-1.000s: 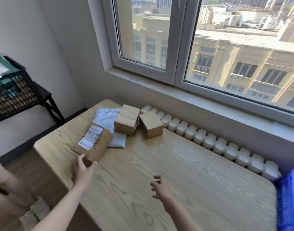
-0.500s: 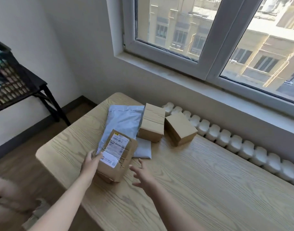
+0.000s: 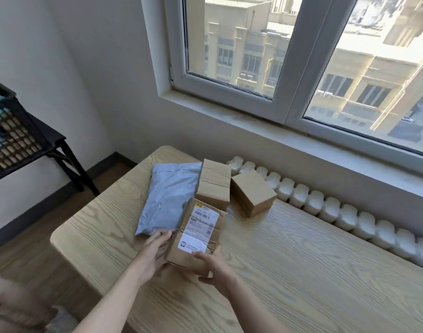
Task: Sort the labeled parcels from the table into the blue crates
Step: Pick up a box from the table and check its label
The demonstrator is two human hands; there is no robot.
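A brown cardboard parcel with a white label (image 3: 196, 233) is tilted up off the wooden table (image 3: 301, 272), held from both sides. My left hand (image 3: 155, 251) grips its left edge and my right hand (image 3: 211, 263) grips its near right corner, thumb on top. Behind it lie a grey plastic mailer (image 3: 167, 195), a taped brown box (image 3: 214, 183) and a plain brown box (image 3: 253, 191). No blue crate is in view.
A white radiator (image 3: 325, 203) runs along the table's far edge under the window sill (image 3: 277, 133). A black crate (image 3: 8, 131) sits on a black stand at the left wall. Wood floor lies to the left of the table.
My right hand has come in and taken hold of the labeled parcel's near right corner. Both hands now hold it, pulled closer to me. The view has shifted left and down.
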